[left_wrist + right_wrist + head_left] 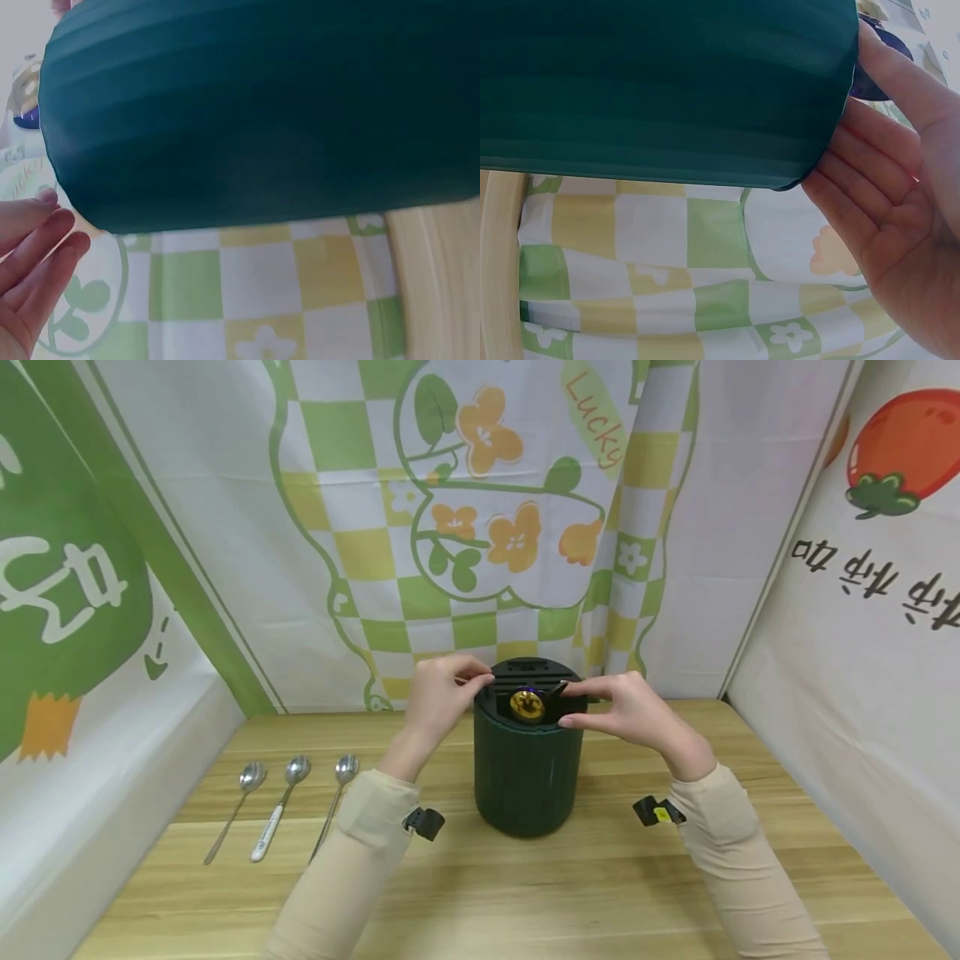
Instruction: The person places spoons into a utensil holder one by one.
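A dark green ribbed canister (528,781) stands upright with a black slotted insert (517,675) in its top. From the insert's front opening shows a round, shiny gold-and-purple metal piece (527,705), like a spoon's or ladle's bowl. My left hand (444,693) pinches at the insert's left edge, thumb and fingertips close together in the left wrist view. My right hand (626,710) touches the right rim with fairly straight, spread fingers, the thumb in front and the index by a black pointed part (557,688). Whatever lies below the rim is hidden.
To the left, a plain metal spoon (252,777), a spoon with a white handle (267,833) and another metal spoon (346,768) lie on the wooden table (540,902). A patterned curtain (480,568) hangs right behind the table, with white cloth walls at both sides.
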Demonstrator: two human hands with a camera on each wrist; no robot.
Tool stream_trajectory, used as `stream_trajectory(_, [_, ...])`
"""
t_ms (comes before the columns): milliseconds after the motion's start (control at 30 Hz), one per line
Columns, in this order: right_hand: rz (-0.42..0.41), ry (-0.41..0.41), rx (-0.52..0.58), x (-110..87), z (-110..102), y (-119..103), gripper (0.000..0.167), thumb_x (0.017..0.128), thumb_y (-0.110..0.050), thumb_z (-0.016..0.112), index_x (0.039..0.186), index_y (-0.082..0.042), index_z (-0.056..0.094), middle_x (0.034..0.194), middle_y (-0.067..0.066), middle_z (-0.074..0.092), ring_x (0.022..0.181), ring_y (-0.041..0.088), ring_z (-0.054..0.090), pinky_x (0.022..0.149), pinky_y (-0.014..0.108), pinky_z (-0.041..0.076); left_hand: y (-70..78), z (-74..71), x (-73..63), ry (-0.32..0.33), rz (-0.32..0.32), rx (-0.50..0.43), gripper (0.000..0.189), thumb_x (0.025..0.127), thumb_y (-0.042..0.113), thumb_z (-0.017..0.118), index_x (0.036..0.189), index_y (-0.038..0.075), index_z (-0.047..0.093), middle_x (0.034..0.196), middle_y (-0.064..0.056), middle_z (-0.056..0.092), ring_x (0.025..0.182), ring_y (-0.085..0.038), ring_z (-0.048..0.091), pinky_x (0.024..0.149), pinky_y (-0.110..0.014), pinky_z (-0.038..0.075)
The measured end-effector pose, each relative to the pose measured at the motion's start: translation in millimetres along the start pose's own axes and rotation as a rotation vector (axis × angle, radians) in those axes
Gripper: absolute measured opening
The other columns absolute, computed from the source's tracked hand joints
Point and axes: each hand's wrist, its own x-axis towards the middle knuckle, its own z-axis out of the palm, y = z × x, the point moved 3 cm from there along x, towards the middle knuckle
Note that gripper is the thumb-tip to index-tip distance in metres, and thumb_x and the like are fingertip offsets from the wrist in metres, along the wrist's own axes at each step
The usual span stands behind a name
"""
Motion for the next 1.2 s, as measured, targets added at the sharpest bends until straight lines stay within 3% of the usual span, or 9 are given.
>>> stream_trajectory(200, [0.009,-0.003,0.011,-0.9,1,0,0.042,0.08,-0.036,0.074,0.114,-0.013,0.07,0.112,0.007,0.07,0.095,0.019,0.069,0.085,0.045,0.053,-20.9,-7.1,-12.2,0.046,-0.083,0.012,0.01,0.083,0.015,0.074,0.088,0.007,0.072,0.085,-0.006,0.072,0.073,-0.017,0.068,0.065,-0.029,0.056])
stream_trajectory(467, [0.006,0.0,-0.008,-1.8,0,0,0.041,0.081,-0.036,0.074,0.115,-0.014,0.07,0.113,0.006,0.07,0.082,0.011,0.067,0.074,0.034,0.051,-54.3,-7.8,-32.9,0.074,-0.229,0.015,0.016,0.081,0.013,0.075,0.091,0.002,0.068,0.084,-0.011,0.069,0.073,-0.022,0.065,0.067,-0.033,0.055])
stream_trajectory(567, [0.006,0.002,-0.007,-1.8,-1,0,0.041,0.081,-0.036,0.074,0.115,-0.014,0.07,0.113,0.005,0.07,0.085,0.011,0.067,0.074,0.034,0.052,-65.3,-6.8,-41.3,0.077,-0.274,0.026,0.017,0.081,0.013,0.075,0.091,0.001,0.067,0.083,-0.011,0.068,0.072,-0.022,0.064,0.068,-0.034,0.054])
stream_trajectory(733, [0.001,0.003,-0.002,-1.7,-1,0,0.04,0.081,-0.035,0.074,0.115,-0.014,0.07,0.114,0.006,0.069,0.094,0.016,0.069,0.08,0.039,0.054,-80.4,-4.7,-56.1,0.045,-0.343,0.053,0.019,0.082,0.014,0.074,0.092,0.001,0.066,0.083,-0.01,0.067,0.074,-0.023,0.062,0.069,-0.035,0.053])
stream_trajectory(900, [-0.006,0.008,0.013,-1.6,0,0,0.04,0.081,-0.034,0.075,0.114,-0.013,0.07,0.115,0.007,0.069,0.093,0.018,0.069,0.084,0.045,0.054,-91.0,-3.6,-67.6,0.008,-0.379,0.101,0.019,0.083,0.016,0.073,0.093,0.002,0.065,0.084,-0.01,0.066,0.075,-0.024,0.063,0.069,-0.036,0.053])
stream_trajectory(1100, [-0.001,0.006,0.001,-1.3,0,0,0.04,0.081,-0.035,0.074,0.115,-0.014,0.07,0.116,0.006,0.069,0.069,0.006,0.061,0.072,0.033,0.049,-100.7,-2.9,-79.4,-0.052,-0.447,0.135,0.022,0.083,0.017,0.072,0.097,0.001,0.065,0.086,-0.011,0.067,0.075,-0.023,0.065,0.065,-0.035,0.053])
stream_trajectory(1200, [-0.002,0.005,-0.004,-0.7,0,0,0.04,0.081,-0.035,0.074,0.115,-0.014,0.07,0.115,0.006,0.069,0.067,0.005,0.06,0.071,0.031,0.048,-107.3,-3.3,-85.3,-0.067,-0.479,0.144,0.023,0.082,0.017,0.073,0.098,0.001,0.065,0.087,-0.011,0.067,0.074,-0.023,0.065,0.064,-0.035,0.053])
